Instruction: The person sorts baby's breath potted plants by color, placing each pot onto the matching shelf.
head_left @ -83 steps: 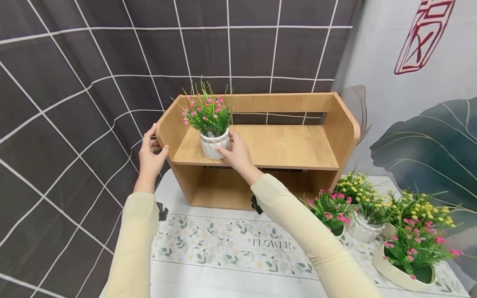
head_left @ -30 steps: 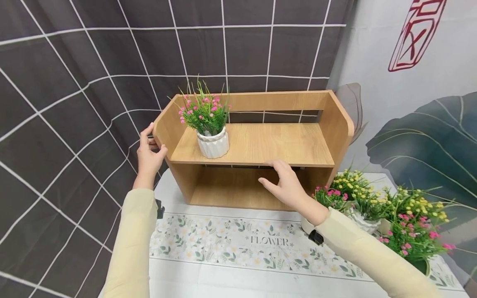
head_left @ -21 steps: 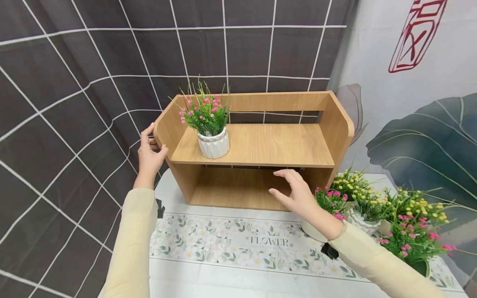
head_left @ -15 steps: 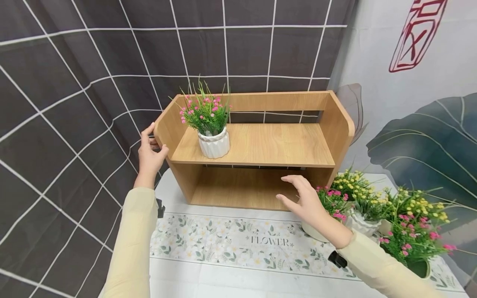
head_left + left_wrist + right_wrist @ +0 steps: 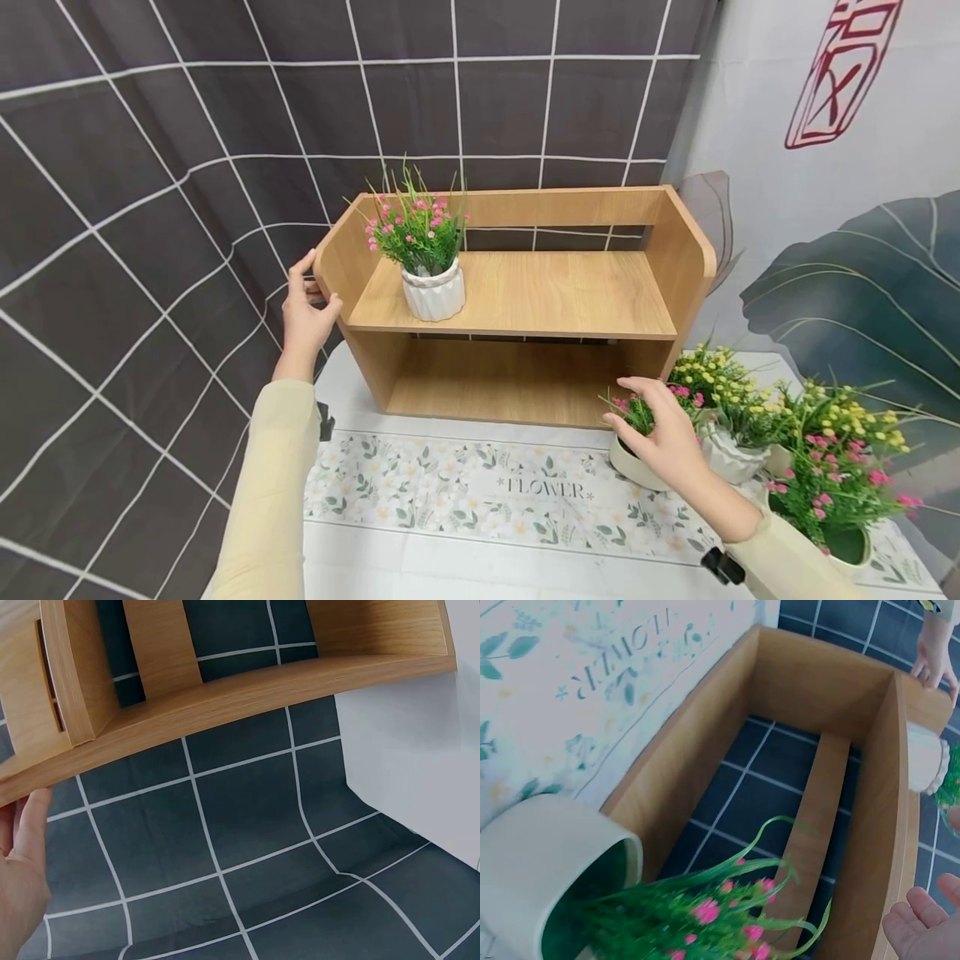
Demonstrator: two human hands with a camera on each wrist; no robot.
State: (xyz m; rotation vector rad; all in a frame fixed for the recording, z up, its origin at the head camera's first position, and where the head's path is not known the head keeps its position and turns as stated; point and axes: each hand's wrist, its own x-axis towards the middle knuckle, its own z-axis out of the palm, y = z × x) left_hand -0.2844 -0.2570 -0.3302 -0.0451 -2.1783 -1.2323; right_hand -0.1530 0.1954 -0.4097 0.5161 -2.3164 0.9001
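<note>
My left hand (image 5: pixel 303 321) touches the outer left side panel of a two-tier wooden shelf (image 5: pixel 562 287), its fingertips at the panel's edge. In the left wrist view the fingers (image 5: pixel 31 825) meet that edge from outside. A white ribbed flowerpot (image 5: pixel 435 293) with pink flowers and grass stands on the upper board, at its left. My right hand (image 5: pixel 663 433) holds nothing; thumb and fingers are spread apart. It overlaps a cream flowerpot (image 5: pixel 628 468) with pink flowers at the shelf's front right corner. In the right wrist view this cream pot (image 5: pixel 547 862) shows large beside the lower compartment.
At the right stand several more potted plants: a white pot (image 5: pixel 731 457) with yellow flowers, other yellow flowers (image 5: pixel 847 417), and pink flowers (image 5: pixel 832 475) in an oval cream planter. A floral runner (image 5: pixel 450 492) lies on the white table. A dark grid curtain (image 5: pixel 495 108) hangs behind.
My right hand has let go of the white ribbed pot on the upper board and moved right and down to the cream pot. The left hand has stayed at the side panel.
</note>
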